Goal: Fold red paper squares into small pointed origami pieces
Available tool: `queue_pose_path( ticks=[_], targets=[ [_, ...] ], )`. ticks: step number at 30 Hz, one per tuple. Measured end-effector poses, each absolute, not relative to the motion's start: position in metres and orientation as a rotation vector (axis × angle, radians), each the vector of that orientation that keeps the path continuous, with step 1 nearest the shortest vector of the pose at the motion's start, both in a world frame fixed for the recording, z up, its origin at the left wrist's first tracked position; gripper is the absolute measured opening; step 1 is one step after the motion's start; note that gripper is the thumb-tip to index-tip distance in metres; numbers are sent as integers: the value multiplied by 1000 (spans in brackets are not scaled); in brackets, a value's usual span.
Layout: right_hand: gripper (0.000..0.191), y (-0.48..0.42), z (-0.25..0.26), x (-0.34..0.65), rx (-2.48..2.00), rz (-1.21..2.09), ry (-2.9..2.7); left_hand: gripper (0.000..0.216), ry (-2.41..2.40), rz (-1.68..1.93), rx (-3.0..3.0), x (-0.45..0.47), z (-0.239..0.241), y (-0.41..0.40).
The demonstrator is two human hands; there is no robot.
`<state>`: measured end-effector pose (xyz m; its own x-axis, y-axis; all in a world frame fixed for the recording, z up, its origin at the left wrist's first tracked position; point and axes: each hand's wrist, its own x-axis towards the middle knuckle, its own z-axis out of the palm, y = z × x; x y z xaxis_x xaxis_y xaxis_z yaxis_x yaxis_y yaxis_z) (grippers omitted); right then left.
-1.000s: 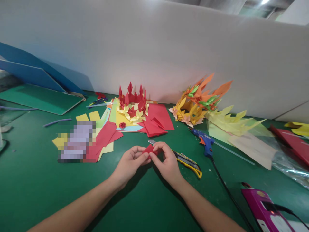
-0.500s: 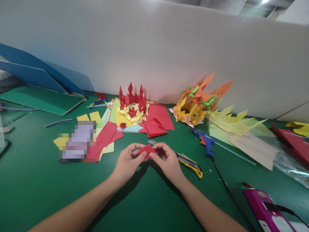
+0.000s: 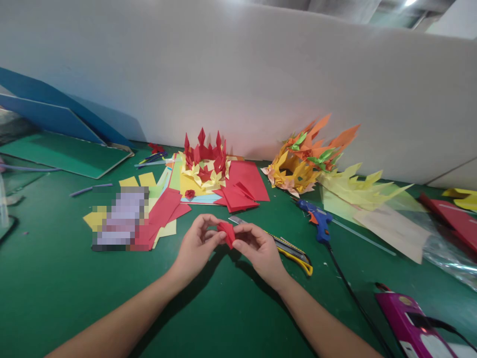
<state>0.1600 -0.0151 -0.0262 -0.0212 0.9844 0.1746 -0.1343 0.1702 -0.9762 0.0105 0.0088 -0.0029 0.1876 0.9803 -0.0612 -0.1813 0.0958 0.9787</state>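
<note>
Where the fingers meet: I have the left hand (image 3: 197, 246) and the right hand (image 3: 263, 253) nearly closed, thumbs and fingertips pinching a small folded red paper (image 3: 228, 234) from both sides, above the green table (image 3: 219, 318).
Behind the right hand: a yellow-and-black cutter (image 3: 292, 252) lies slantwise, its bare blade (image 3: 235, 219) showing just beyond the fingertips; the hand hides its middle from me, and I cannot tell whether they touch.
Left of the hands: red sheets (image 3: 161, 214) overlap pale yellow ones, beside a pixelated block (image 3: 122, 219) I cannot read.
Straight ahead: a red-and-yellow paper crown (image 3: 205, 174) stands on stacked paper, a small red flower (image 3: 190, 194) in front.
To the right: a blue glue gun (image 3: 318, 221) points toward an orange paper crown (image 3: 298, 174); its black cord (image 3: 346, 281) runs down between my right forearm and a magenta power strip (image 3: 404, 315).
Far side: a pale wall (image 3: 238, 74) closes off the table.
</note>
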Motion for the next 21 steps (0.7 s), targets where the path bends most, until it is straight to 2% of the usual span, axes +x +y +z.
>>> queue_pose_path(
  ticks=[7, 13, 21],
  targets=[
    [18, -15, -24, 160, -910, 1197, -1198, 23, 1017, 1030, 1122, 10, 2, 7],
    [20, -15, -24, 159, -890, 1226, -1171, 19, 1054, 1208, 1196, 9, -6, 9],
    [28, -15, -24, 157, -902, 1244, -1165, 16, 1064, 1226, 1381, 7, -7, 9]
  ],
)
